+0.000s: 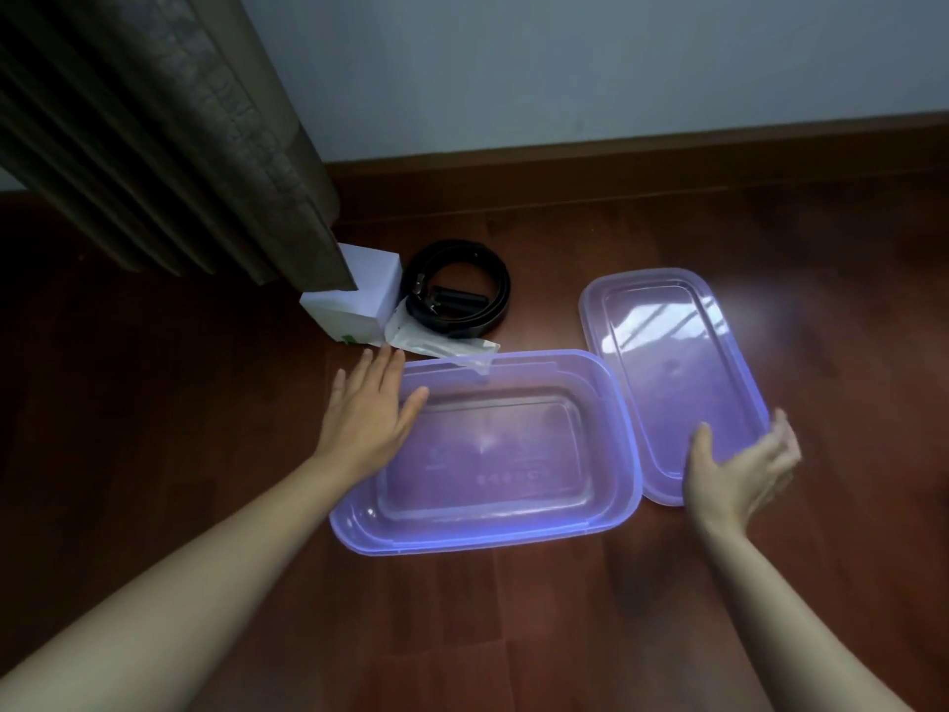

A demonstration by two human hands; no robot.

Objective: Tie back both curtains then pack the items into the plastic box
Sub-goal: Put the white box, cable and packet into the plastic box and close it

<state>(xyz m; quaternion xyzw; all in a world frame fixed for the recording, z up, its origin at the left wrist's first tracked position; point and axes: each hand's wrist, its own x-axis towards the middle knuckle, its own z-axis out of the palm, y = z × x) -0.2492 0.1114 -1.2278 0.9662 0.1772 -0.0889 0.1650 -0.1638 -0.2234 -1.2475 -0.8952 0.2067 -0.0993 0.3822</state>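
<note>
Your left hand (367, 408) is flat, palm down, fingers straight and close together. It lies on the far left corner of the plastic box (488, 531), with the thumb over the rim. Your right hand (739, 465) is spread loose, palm turned inward and fingers motion-blurred. It sits at the near end of the lid (667, 352) and grips nothing; can't tell if it touches the lid.

Directions below are clock positions from the box.

- Wooden floor (513, 634): dark red-brown boards, carries everything.
- Wall (565, 69): pale, at 12 o'clock, with a dark skirting board (616, 156) along its foot.
- Curtain (169, 131): brown, pleated, hangs at 10 to 11 o'clock. Its hem stops just above the floor.
- Plastic box: translucent purple, rectangular, open side up, frame centre, long side toward you.
- Lid: same purple, flat on the floor at 2 to 3 o'clock. It is just beside the box's right edge and angled slightly away from it.
- Black belt (457, 290): coiled at 12 o'clock, near the box's far rim. Something dark lies inside the coil; can't tell what.
- White carton (359, 295): at 11 o'clock, just left of the belt. The curtain hem covers its left top corner.
- Clear packet (441, 344): between belt and box, with one end lying over the box's far rim.
</note>
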